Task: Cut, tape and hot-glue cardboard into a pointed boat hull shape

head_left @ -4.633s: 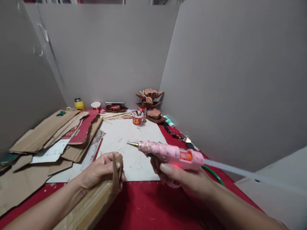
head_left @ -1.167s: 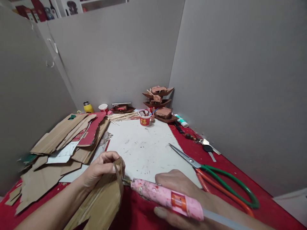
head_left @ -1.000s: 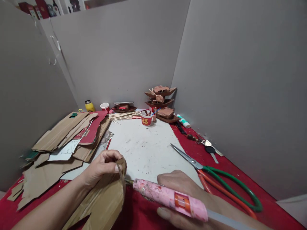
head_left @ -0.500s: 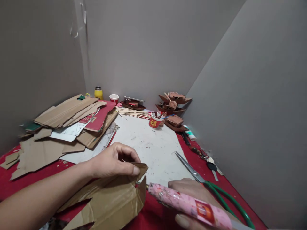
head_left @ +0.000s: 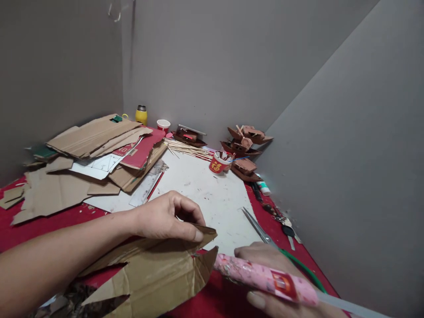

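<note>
A cardboard piece [head_left: 155,274] is held at its upper flap by the left hand [head_left: 168,216], thumb and fingers pinched on the edge; the piece lies low over the red counter [head_left: 39,225], near the front; a pink glue gun [head_left: 265,280] is gripped by the right hand [head_left: 265,265], its nozzle end just beside the cardboard's right edge; scissors [head_left: 261,229] lie behind that hand, on the white sheet [head_left: 205,190]; a stack of cardboard sheets [head_left: 96,145] rests at left; a red cup [head_left: 217,163] stands farther back.
</note>
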The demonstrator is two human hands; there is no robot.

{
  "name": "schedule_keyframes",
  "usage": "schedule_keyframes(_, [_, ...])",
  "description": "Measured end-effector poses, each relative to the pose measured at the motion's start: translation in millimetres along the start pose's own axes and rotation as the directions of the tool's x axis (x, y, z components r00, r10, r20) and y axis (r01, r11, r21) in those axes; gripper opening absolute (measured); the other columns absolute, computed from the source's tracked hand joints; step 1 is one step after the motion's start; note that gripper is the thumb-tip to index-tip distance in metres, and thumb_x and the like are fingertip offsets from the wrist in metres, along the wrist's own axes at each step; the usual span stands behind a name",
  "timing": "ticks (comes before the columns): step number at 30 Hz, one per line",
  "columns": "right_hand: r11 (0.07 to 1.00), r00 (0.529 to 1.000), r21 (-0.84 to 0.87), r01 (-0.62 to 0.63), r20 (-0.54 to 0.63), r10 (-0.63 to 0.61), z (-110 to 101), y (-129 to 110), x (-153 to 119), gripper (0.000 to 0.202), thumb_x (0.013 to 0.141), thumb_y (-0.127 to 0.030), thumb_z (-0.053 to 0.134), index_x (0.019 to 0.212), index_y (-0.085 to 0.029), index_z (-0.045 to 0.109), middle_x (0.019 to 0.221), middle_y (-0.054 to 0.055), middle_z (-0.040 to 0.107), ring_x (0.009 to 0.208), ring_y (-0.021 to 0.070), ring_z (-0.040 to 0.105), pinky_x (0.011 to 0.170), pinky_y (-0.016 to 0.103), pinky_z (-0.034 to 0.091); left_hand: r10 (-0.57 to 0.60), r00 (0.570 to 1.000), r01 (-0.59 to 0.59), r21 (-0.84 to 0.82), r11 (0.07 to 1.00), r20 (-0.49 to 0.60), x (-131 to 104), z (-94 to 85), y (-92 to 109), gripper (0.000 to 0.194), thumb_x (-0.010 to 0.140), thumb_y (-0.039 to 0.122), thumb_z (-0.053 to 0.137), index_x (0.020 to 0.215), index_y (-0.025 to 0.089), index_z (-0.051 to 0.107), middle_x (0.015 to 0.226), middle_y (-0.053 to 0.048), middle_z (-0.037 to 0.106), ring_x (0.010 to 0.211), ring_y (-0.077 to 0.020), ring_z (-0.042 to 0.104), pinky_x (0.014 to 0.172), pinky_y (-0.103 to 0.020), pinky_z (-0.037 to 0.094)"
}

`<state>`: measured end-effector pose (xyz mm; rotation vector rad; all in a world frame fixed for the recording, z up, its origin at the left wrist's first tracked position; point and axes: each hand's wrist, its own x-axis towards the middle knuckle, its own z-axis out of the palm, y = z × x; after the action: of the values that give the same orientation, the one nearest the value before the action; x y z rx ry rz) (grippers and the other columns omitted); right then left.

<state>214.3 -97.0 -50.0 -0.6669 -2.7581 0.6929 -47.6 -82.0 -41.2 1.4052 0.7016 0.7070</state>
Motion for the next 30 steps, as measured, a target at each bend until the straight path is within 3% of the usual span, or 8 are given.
schedule_keyframes(14, [0.999,1.0,0.052,0.009,-0.007,-0.009,7.8,3.3,0.6,0.045,0.094,-0.058,0.024,0.069,-0.021,0.028,0.061,-0.003,0.036,0.052,0.0111,0.035,0.054,0.027,0.026,0.036,0.999,-0.035,-0.023,0.999,0.041,0.2,-0.2,-1.4,0.005,0.068,0.016,0.069,0.072,0.013,0.069,0.065,0.003,0.06,0.057,-0.0073,0.048,0.054,-0.018,0.038])
schedule_keyframes(30, [0.994,0.982,-0.007,0.107,-0.155,-0.107,2.0,-0.4,2.5,0.045,0.095,-0.051,0.028,0.066,-0.02,0.04,0.057,0.0,0.043,0.05,0.0128,0.042,0.051,0.027,0.031,0.01,1.0,-0.01,-0.052,0.999,-0.001,-0.3,-1.0,0.5,0.005,0.069,0.018,0.071,0.072,0.014,0.07,0.065,0.002,0.061,0.059,-0.0081,0.05,0.056,-0.019,0.04])
